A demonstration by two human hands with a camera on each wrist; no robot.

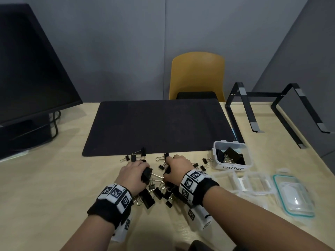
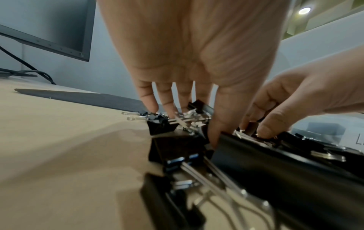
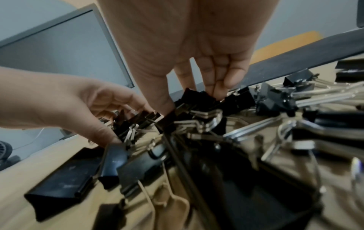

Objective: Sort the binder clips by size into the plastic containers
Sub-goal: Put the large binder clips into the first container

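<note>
A heap of black binder clips [image 1: 155,192] of mixed sizes lies on the wooden desk [image 1: 54,187], just in front of the black mat [image 1: 157,124]. My left hand [image 1: 142,172] curls round a large black clip [image 1: 147,173] at the heap's left side; in the left wrist view its thumb [image 2: 217,124] presses on a big clip [image 2: 256,163]. My right hand [image 1: 168,166] pinches a black clip [image 3: 197,99] between thumb and fingers [image 3: 224,77] at the top of the heap. The clear tub labelled LARGE [image 1: 233,167] holds a few big clips.
Clear tubs with nothing in them [image 1: 241,182] and a teal-rimmed lid [image 1: 293,194] lie to the right of my right wrist. A monitor [image 1: 30,69] stands at the left, a black laptop stand [image 1: 272,109] at the back right, a yellow chair [image 1: 197,75] behind the desk.
</note>
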